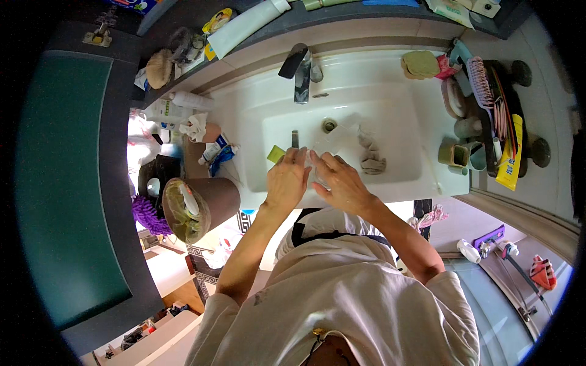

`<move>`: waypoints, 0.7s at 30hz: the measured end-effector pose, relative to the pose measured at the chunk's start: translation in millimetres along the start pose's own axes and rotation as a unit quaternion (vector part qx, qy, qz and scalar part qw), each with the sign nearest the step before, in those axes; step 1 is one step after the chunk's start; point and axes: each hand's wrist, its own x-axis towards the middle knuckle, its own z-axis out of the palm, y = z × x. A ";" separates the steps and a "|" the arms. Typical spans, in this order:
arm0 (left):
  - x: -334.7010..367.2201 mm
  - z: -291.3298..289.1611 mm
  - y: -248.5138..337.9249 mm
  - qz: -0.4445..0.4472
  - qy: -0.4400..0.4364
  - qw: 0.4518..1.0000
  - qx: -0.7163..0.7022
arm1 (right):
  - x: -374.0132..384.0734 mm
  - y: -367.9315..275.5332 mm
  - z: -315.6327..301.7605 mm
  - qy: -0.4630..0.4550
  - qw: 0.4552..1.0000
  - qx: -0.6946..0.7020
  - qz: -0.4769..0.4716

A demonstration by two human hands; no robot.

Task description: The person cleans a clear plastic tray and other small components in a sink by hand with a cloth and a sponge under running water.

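Observation:
Over the near part of the white sink (415, 152), my left hand (285, 183) and my right hand (343, 184) are close together, fingertips almost meeting. The fingers of both are curled inward around something pale between them that I cannot make out. Just beyond my left fingers lies a green block (276, 154), like soap or a sponge. A dark, narrow handle (295, 139) sticks up beside it. To the right of my right hand, a wet, crumpled greyish cloth (373, 163) rests on the basin floor. The drain (329, 125) lies farther back.
A chrome faucet (301, 79) rises at the back. On the right rim stand green cups (455, 155), a pink hairbrush (480, 82) and a yellow tube (511, 152). At the left are a lined trash bin (221, 198) and bottles (168, 113). A shelf (342, 17) runs behind.

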 end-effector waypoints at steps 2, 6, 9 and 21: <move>-2.5 10.7 -7.5 0.006 0.009 1.000 -0.002 | -0.3 2.6 -4.2 -0.012 1.000 -0.014 -0.015; -1.4 22.1 -17.3 0.028 0.051 0.998 -0.003 | 4.4 5.5 -5.0 -0.033 0.999 -0.015 -0.003; 0.9 20.1 -19.7 0.032 0.055 0.998 -0.007 | 10.4 5.0 -9.6 -0.059 0.998 -0.020 -0.004; 13.3 18.5 -24.9 0.016 -0.002 1.000 0.000 | 3.3 4.6 -15.0 -0.076 0.995 0.002 0.068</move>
